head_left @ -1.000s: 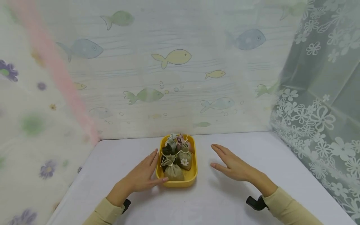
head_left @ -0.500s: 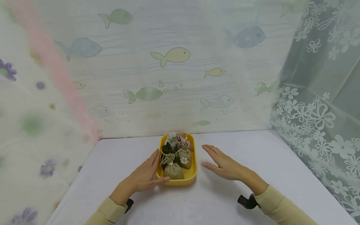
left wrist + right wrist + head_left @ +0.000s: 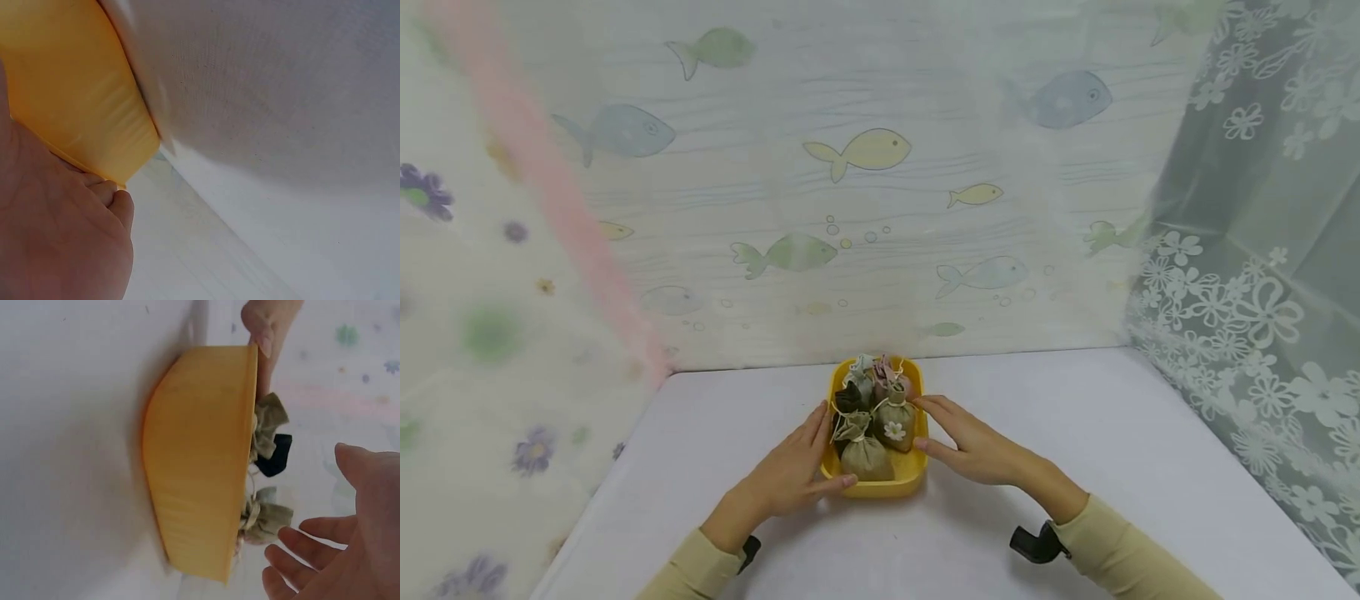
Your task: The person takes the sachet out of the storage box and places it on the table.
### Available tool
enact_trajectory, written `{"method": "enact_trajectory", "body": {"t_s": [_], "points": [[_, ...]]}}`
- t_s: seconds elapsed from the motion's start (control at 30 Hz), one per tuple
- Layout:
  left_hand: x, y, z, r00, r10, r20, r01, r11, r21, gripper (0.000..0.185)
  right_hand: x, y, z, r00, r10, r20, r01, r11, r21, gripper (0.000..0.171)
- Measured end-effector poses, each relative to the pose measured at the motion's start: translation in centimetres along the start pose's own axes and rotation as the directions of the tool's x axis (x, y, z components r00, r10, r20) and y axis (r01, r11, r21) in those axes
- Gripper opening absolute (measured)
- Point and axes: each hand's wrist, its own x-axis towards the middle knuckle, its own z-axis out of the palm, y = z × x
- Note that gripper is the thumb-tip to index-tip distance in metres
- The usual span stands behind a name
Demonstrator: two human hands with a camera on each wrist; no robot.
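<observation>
A yellow plastic tray [image 3: 880, 490] stands on the table and holds several small drawstring pouches. An olive pouch [image 3: 867, 461] lies at its near end, beside a green-brown pouch [image 3: 897, 421] with a white flower. Behind them are a black pouch [image 3: 848, 398], a pale blue pouch [image 3: 860, 377] and a pink pouch [image 3: 883, 372]. My left hand [image 3: 782, 475] rests against the tray's left side, fingers along the rim, thumb at the near left corner. With fingers extended, my right hand [image 3: 981, 450] is at the right rim; the right wrist view shows the palm [image 3: 375, 531] beside it, without clear contact.
A white cloth covers the table [image 3: 760, 567]. Behind it hangs a fish-patterned curtain [image 3: 865, 275]. Flowered sheets hang at both sides, the left sheet [image 3: 482, 400] and the lacy right sheet [image 3: 1247, 317].
My right hand has moved left, from well off the tray up to its right rim. The left hand stays at the tray's left side. The tray and pouches look unmoved.
</observation>
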Motion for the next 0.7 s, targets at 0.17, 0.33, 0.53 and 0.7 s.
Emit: {"method": "enact_trajectory", "body": {"t_s": [0.17, 0.33, 0.53, 0.7], "points": [[0.1, -0.2, 0.2, 1.0, 0.012, -0.015, -0.012, 1.0, 0.018, 0.113, 0.8, -0.5, 0.9, 0.999, -0.03, -0.015, 0.03, 0.999, 0.033, 0.063], [0.0, -0.2, 0.1, 1.0, 0.013, -0.019, -0.012, 1.0, 0.02, 0.112, 1.8, -0.8, 1.9, 0.994, -0.073, -0.085, 0.079, 0.995, 0.061, 0.052], [0.0, -0.2, 0.0, 0.999, 0.021, -0.024, -0.02, 0.999, 0.026, 0.112, 2.8, -1.0, 3.1, 0.989, -0.082, -0.12, 0.098, 0.986, 0.137, 0.044], [-0.1, -0.1, 0.1, 0.999, 0.027, -0.025, -0.026, 0.999, 0.031, 0.112, 3.5, -1.2, 4.1, 0.991, -0.071, -0.116, 0.088, 0.984, 0.153, 0.04]]}}
